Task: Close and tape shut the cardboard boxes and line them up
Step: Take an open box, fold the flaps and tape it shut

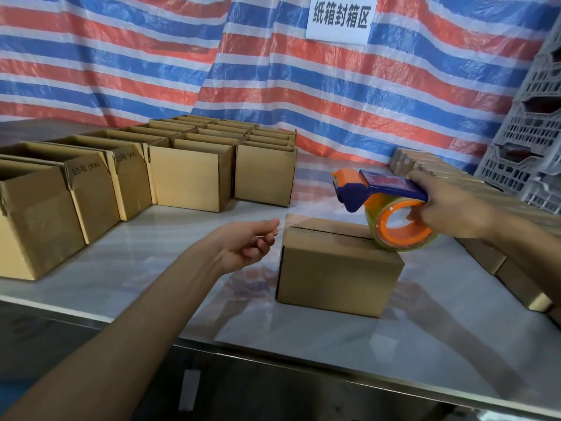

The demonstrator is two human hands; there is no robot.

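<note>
Head view. A closed box [340,265] is shown on the table [151,256], just off centre at 4 o'clock, its top flaps brought together along a seam. The dispenser [385,205] is held above the box's 3 o'clock end, with the roll touching the top edge there. The right hand [449,208], at 3 o'clock, is clamped on the dispenser, fingers curled over the blue frame and the thumb set in the orange core. The left hand [249,241], at 7 o'clock beside the box, is seen palm up, thumb and forefinger closed together on the end of a faint clear tape [306,218] stretched toward the dispenser; the other fingers are loosely curled. Open boxes [188,174] are ranked from 9 to 11 o'clock. Taped boxes [516,208] are lined up along the edge from 3 to 4 o'clock. Crates [531,132] are stacked at 2 o'clock, and a sign [340,18] is fixed to the striped tarp [151,56] at 1 o'clock.
</note>
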